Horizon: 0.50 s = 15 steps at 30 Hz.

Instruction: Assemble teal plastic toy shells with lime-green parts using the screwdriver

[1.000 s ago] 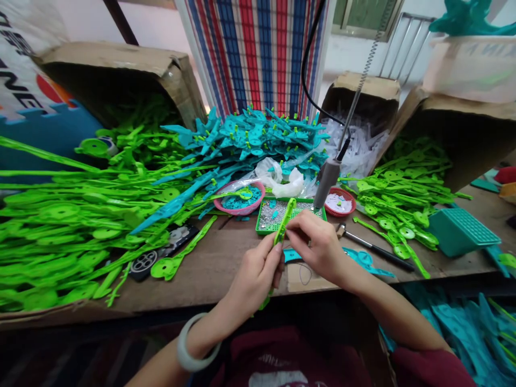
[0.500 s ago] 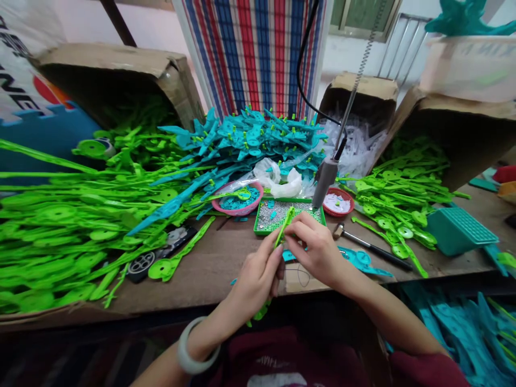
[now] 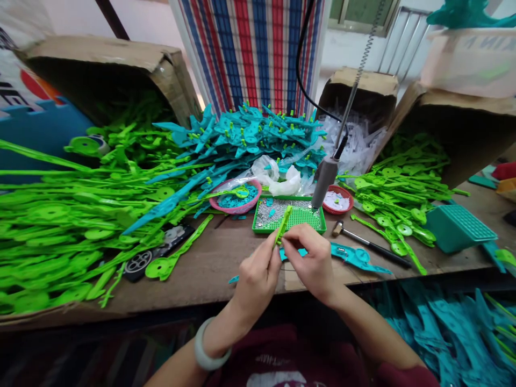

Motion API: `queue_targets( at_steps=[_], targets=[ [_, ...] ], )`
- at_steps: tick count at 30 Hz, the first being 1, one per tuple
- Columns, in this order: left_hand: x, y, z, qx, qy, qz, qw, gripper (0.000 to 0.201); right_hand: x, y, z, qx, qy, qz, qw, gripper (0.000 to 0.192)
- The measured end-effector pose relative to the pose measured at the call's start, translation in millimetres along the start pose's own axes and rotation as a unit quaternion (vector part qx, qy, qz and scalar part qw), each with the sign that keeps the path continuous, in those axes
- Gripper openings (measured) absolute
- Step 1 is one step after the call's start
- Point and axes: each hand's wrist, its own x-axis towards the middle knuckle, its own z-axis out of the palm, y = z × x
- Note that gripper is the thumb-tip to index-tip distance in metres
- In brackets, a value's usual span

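My left hand [image 3: 258,271] is closed around a long green plastic piece [image 3: 285,221], whose narrow end points up and away from me. Close beside it, my right hand [image 3: 312,258] pinches at the same piece near its middle; whatever small part lies between those fingertips is hidden. Under and behind my hands a blue plastic piece [image 3: 358,257] lies flat on the table. Just beyond the green tip sits a green tray [image 3: 253,223] of small metal parts with a few blue bits. A grey electric screwdriver [image 3: 324,181] hangs over the tray's right end.
Heaps of green pieces [image 3: 52,236] cover the left side, with more green pieces [image 3: 399,188] at right. Blue pieces [image 3: 250,134] are piled at the back. A pink basket [image 3: 215,205], a red basket [image 3: 350,201], a hammer [image 3: 371,246] and a green bin [image 3: 455,231] stand around.
My right hand has shifted slightly lower along the green piece, and its fingers are now pinched nearer my left fingertips. The view has moved a little.
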Motion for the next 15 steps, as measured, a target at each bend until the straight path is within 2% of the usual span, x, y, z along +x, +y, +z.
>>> queue_targets(
  at_steps=[4, 9, 15],
  targets=[
    [-5.4, -2.4, 0.9, 0.003, 0.013, -0.017, 1.0, 0.033, -6.0, 4.1, -1.7, 0.024, -0.033, -0.004, 0.999, 0.012],
    [-10.4, -1.3, 1.3, 0.023, 0.01, -0.011, 1.0, 0.034, -10.9, 6.8, -4.3, 0.025, -0.039, -0.002, 0.999, 0.014],
    [-14.0, 3.8, 3.0, 0.022, 0.0, 0.0, 1.0, 0.036, -16.0, 12.9, -0.9, -0.046, -0.03, -0.038, 0.998, 0.009]
  ],
)
